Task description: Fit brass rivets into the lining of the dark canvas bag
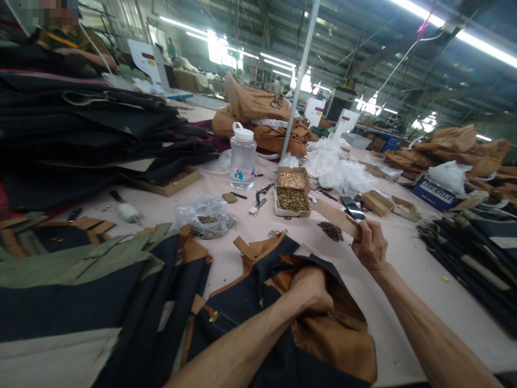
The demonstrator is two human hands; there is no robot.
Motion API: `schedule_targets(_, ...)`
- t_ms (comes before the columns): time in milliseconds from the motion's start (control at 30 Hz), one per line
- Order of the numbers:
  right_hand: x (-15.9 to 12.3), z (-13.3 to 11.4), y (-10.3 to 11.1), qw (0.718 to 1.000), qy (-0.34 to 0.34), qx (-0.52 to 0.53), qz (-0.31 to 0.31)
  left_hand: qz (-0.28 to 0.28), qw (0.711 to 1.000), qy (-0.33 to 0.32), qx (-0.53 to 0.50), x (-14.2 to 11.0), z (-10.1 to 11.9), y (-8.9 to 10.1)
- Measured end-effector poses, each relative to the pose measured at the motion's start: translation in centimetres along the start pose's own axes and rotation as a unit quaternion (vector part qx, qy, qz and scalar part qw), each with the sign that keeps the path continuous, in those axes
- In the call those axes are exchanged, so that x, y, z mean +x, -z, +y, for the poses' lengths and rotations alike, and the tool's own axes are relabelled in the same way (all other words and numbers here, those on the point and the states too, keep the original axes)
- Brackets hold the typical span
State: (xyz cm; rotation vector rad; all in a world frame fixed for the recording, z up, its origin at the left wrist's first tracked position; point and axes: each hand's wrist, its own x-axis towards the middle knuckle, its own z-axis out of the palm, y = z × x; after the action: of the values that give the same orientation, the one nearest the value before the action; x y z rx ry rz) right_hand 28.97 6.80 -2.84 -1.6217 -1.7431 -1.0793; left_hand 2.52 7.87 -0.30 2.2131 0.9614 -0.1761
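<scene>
My left hand (313, 288) reaches into the opening of a dark navy fabric piece with brown lining (335, 345), which looks like a bag. Its fingers are hidden inside the cloth. My right hand (369, 245) is closed around the end of a flat tan strip (337, 215), perhaps cardboard, held above the table. Just below the strip lies a small heap of dark metal bits (330, 230). Beyond it stand a box of brass-coloured small parts (293, 200) and a box of copper-coloured ones (291, 179).
A clear water bottle (243, 159) stands behind a plastic bag of small metal parts (207, 218). Dark fabric pieces are stacked high at the left (81, 129), with more folded at the right (472, 258). A metal pole (301, 81) rises near brown bags (258, 121).
</scene>
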Motion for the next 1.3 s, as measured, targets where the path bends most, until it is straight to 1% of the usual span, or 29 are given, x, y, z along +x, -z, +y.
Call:
schedule_targets(167,-0.3,0.2,0.1,1.000,-0.014,0.004,0.010,0.007,1.000,0.003,-0.004,-0.1,0.1,0.1)
schedule_targets(333,-0.9,0.6,0.0,1.000,-0.014,0.010,0.013,-0.010,1.000,0.007,-0.001,-0.3,0.2,0.3)
schedule_targets(467,-0.6,1.3,-0.2,0.999,-0.032,0.013,0.016,-0.001,1.000,0.014,-0.006,-0.4,0.3,0.4)
schedule_targets(567,-0.1,1.6,0.0,0.997,-0.065,0.016,0.042,0.008,1.000,0.015,-0.011,-0.5,0.4,0.5)
schedule_targets(633,0.1,1.6,0.2,0.996,-0.065,0.022,0.051,0.007,1.000,0.016,-0.008,-0.5,0.5,0.6)
schedule_targets(700,0.2,1.4,0.4,0.997,-0.056,0.030,0.051,-0.002,1.000,0.021,0.000,-0.4,0.5,0.6)
schedule_targets(767,0.0,1.3,0.4,0.996,-0.062,0.033,0.048,-0.007,1.000,0.021,0.006,-0.4,0.5,0.5)
schedule_targets(933,-0.6,1.4,-0.1,0.997,-0.077,0.027,0.018,0.011,1.000,0.004,-0.008,-0.3,0.2,0.2)
schedule_targets(1033,-0.8,1.8,-0.3,0.995,-0.085,0.033,0.028,0.004,1.000,0.003,0.003,-0.1,0.1,0.0)
schedule_targets(1100,-0.9,2.2,-0.2,0.993,-0.103,0.038,0.036,0.009,1.000,0.002,0.009,0.0,0.1,-0.2)
schedule_targets(1133,-0.9,2.6,-0.1,0.990,-0.127,0.038,0.041,0.013,1.000,0.002,0.010,0.0,0.1,-0.2)
schedule_targets(1167,-1.0,3.1,0.0,0.983,-0.172,0.035,0.044,0.017,1.000,0.002,0.010,0.0,0.0,-0.2)
schedule_targets(1200,-1.0,3.6,0.1,0.969,-0.243,0.033,0.041,0.021,1.000,0.000,0.007,0.0,0.0,-0.2)
schedule_targets(1233,-1.1,4.3,0.2,0.944,-0.328,0.034,0.030,0.025,1.000,-0.003,0.003,0.0,0.0,-0.2)
schedule_targets(1300,-1.3,5.7,0.4,0.871,-0.487,0.055,-0.012,0.032,0.999,-0.008,-0.004,-0.1,0.1,-0.1)
